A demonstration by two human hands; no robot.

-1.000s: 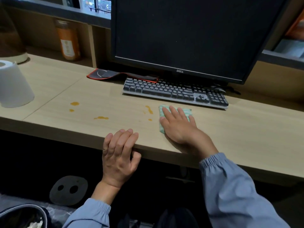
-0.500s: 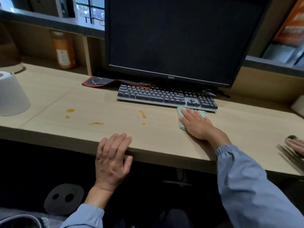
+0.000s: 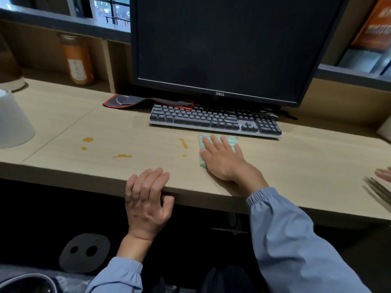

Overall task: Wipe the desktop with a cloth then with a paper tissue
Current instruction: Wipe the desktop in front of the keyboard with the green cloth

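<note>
My right hand (image 3: 222,161) lies flat, fingers spread, pressing a folded green cloth (image 3: 232,141) onto the light wooden desktop (image 3: 296,166) just in front of the keyboard. Orange stains sit left of the cloth: a streak (image 3: 183,143) close by, a smear (image 3: 122,156) and a drop (image 3: 87,140) farther left. My left hand (image 3: 146,199) grips the desk's front edge, fingers over the top and thumb underneath. A white paper roll (image 3: 12,121) stands at the far left.
A grey keyboard (image 3: 211,119) and a dark monitor (image 3: 222,49) stand behind the cloth. A red-edged mouse pad (image 3: 135,101) and an orange jar (image 3: 78,62) are at the back left. Another person's fingers (image 3: 384,173) show at the right edge. A bin (image 3: 27,284) sits below.
My right hand slid the cloth right along the keyboard's front, then back left toward the orange streak. My left hand stayed on the desk edge.
</note>
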